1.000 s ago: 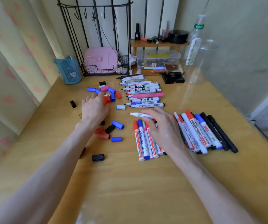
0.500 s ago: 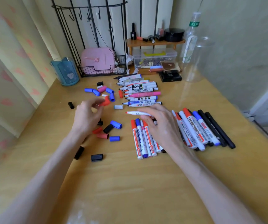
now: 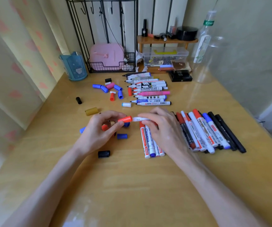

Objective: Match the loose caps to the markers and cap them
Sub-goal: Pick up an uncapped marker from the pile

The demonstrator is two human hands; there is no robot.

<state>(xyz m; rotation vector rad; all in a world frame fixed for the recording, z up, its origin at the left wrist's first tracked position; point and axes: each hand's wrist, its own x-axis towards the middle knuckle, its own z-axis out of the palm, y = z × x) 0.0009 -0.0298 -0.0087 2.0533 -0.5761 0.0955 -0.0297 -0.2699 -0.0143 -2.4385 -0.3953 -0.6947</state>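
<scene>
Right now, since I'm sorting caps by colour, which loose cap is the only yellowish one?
The mustard cap lying on its side just beyond the left hand; the rest are blue, red, black, pink or white.

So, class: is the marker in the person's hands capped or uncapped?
Capped: the red cap sits on the white marker. Fully pressed home: cannot tell.

Bright, soft daylight from curtain [image 3: 9, 79] side, left of table [image 3: 132, 185]. Shadows faint, short. Sheen/glare on table's near edge & far-right part. Wide-angle bowing twd frame edges, esp. rack [image 3: 102, 30] behind table. Near table edge soft; slight compression blur overall.
</scene>
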